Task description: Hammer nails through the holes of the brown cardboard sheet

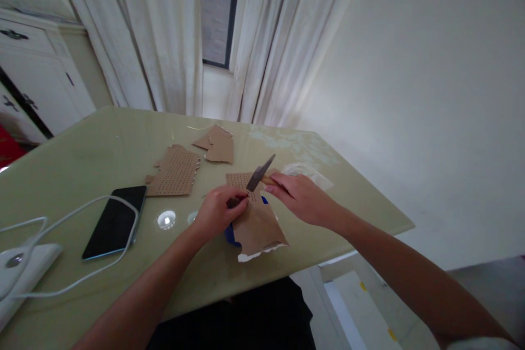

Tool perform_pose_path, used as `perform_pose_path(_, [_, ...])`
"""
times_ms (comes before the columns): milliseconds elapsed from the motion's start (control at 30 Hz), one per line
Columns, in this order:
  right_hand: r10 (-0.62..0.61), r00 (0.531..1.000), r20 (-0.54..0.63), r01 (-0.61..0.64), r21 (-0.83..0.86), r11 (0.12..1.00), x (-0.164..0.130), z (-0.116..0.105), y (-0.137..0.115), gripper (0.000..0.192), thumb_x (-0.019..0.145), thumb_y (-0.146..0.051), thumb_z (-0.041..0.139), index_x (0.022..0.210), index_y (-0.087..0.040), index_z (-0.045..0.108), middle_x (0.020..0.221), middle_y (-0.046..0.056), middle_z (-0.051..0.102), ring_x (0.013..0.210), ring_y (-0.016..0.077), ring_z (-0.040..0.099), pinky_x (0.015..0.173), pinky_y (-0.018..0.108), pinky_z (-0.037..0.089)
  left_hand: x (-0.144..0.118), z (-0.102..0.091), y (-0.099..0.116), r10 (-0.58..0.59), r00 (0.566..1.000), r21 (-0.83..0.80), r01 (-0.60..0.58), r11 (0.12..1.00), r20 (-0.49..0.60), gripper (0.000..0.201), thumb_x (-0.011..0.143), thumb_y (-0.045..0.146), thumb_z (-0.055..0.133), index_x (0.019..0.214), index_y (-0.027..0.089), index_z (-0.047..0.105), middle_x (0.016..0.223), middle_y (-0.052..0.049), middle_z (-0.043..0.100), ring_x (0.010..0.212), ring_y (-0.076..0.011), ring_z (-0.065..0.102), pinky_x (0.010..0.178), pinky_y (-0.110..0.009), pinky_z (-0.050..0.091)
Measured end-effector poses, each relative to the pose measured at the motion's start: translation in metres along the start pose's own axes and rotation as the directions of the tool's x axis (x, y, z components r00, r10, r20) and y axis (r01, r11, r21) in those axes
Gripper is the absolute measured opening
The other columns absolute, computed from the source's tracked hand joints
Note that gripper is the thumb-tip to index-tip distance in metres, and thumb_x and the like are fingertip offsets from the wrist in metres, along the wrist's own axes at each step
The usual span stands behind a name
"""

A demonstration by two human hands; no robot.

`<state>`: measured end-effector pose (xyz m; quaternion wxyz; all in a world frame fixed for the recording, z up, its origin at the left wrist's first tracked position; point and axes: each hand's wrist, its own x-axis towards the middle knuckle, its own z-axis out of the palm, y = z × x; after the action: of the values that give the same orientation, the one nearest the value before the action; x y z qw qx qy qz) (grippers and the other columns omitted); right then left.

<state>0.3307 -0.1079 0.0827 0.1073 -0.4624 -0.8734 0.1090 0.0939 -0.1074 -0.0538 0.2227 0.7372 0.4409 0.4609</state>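
My right hand point(298, 194) grips the wooden handle of a knife point(260, 173) whose grey blade points up and to the left. My left hand point(218, 210) pinches a small object against a torn piece of brown cardboard point(259, 226) lying on the table; what it pinches is too small to name. The cardboard has a dotted, perforated upper part and a ragged white lower edge. Something blue point(230, 236) shows under its left side. The knife blade sits just above the cardboard's dotted part, between my two hands.
On the pale green table point(74, 158) lie a perforated cardboard piece point(175, 173), more cardboard scraps point(217, 144), a black phone point(116, 221) with a white cable point(69, 284) looped round it, and a white device point(20, 268) at the left edge. Curtains and a white wall stand behind.
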Motion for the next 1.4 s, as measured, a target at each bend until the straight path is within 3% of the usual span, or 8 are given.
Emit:
perform_pose_path(133, [0.02,0.997,-0.074,-0.016,0.053,0.998,0.001,-0.004,-0.001,0.033,0.117,-0.045,0.053,0.101,-0.021,0.069,0.075,0.002,0.066,0.069,0.0188,0.058,0.068,0.032,0.03,0.0,0.001,-0.001,0.015,1.0,-0.016,-0.015,1.0,-0.016,0.012,0.094,0.03,0.075,0.094,0.024,0.086,0.087,-0.004,0.083,0.078,-0.0198,0.073,0.074,-0.031,0.055])
perform_pose_path(333, [0.016,1.0,0.025,-0.016,-0.034,0.999,0.003,0.001,-0.002,0.03,0.116,-0.041,0.056,0.099,-0.02,0.069,0.081,0.006,0.07,0.072,0.0203,0.06,0.069,0.033,0.029,0.0,0.001,0.0,0.026,1.0,-0.007,-0.026,1.0,-0.005,0.013,0.094,0.027,0.073,0.094,0.024,0.085,0.087,-0.004,0.082,0.08,-0.0207,0.073,0.077,-0.033,0.055])
perform_pose_path(500, [0.014,0.995,-0.101,-0.011,0.034,0.999,0.002,-0.005,-0.002,0.032,0.117,-0.045,0.052,0.099,-0.023,0.067,0.075,0.002,0.065,0.068,0.0188,0.057,0.068,0.032,0.029,0.0,0.0,0.0,0.008,1.0,-0.031,-0.007,0.999,0.003,0.015,0.095,0.031,0.072,0.093,0.023,0.085,0.092,-0.006,0.081,0.083,-0.0205,0.073,0.078,-0.032,0.057])
perform_pose_path(700, [0.019,1.0,0.015,-0.018,-0.058,0.998,0.001,0.007,-0.006,0.03,0.116,-0.042,0.056,0.1,-0.02,0.069,0.08,0.006,0.07,0.071,0.0202,0.059,0.068,0.033,0.027,0.0,0.0,0.001,-0.022,1.0,-0.062,0.022,0.998,0.005,0.017,0.096,0.031,0.069,0.094,0.022,0.083,0.1,-0.006,0.079,0.082,-0.0187,0.072,0.075,-0.03,0.056])
perform_pose_path(867, [0.032,0.998,-0.058,-0.032,0.001,0.999,0.003,0.001,-0.002,0.03,0.117,-0.043,0.053,0.105,-0.021,0.068,0.084,0.005,0.072,0.076,0.0208,0.061,0.071,0.032,0.031,0.001,-0.003,-0.001,-0.03,1.0,-0.045,0.03,0.999,-0.007,0.019,0.099,0.032,0.068,0.098,0.022,0.084,0.102,-0.007,0.08,0.087,-0.0206,0.074,0.08,-0.032,0.056])
perform_pose_path(1100, [0.048,0.998,-0.031,-0.048,0.006,0.999,0.001,0.003,0.004,0.029,0.117,-0.041,0.055,0.104,-0.019,0.068,0.09,0.007,0.073,0.081,0.0214,0.064,0.074,0.032,0.033,0.003,-0.005,-0.004,-0.03,0.999,-0.019,0.031,0.999,0.027,0.022,0.1,0.033,0.069,0.102,0.021,0.087,0.107,-0.008,0.08,0.088,-0.0204,0.074,0.081,-0.032,0.056])
perform_pose_path(1300, [0.055,0.996,-0.07,-0.056,-0.005,0.998,0.004,-0.002,-0.005,0.03,0.118,-0.042,0.054,0.102,-0.02,0.068,0.077,0.001,0.067,0.07,0.0182,0.059,0.069,0.031,0.029,0.002,-0.004,-0.009,-0.011,0.999,-0.013,0.011,1.0,0.038,0.022,0.101,0.033,0.069,0.103,0.021,0.087,0.106,-0.008,0.08,0.084,-0.0194,0.072,0.083,-0.033,0.057])
perform_pose_path(1400, [0.044,0.999,-0.017,-0.045,-0.047,0.998,0.007,0.003,-0.008,0.028,0.118,-0.04,0.055,0.104,-0.019,0.069,0.082,0.004,0.071,0.075,0.0192,0.062,0.069,0.03,0.03,0.001,-0.004,-0.009,0.006,0.999,-0.001,-0.006,1.0,0.043,0.02,0.1,0.031,0.069,0.103,0.022,0.087,0.106,-0.008,0.081,0.086,-0.0206,0.074,0.084,-0.033,0.057])
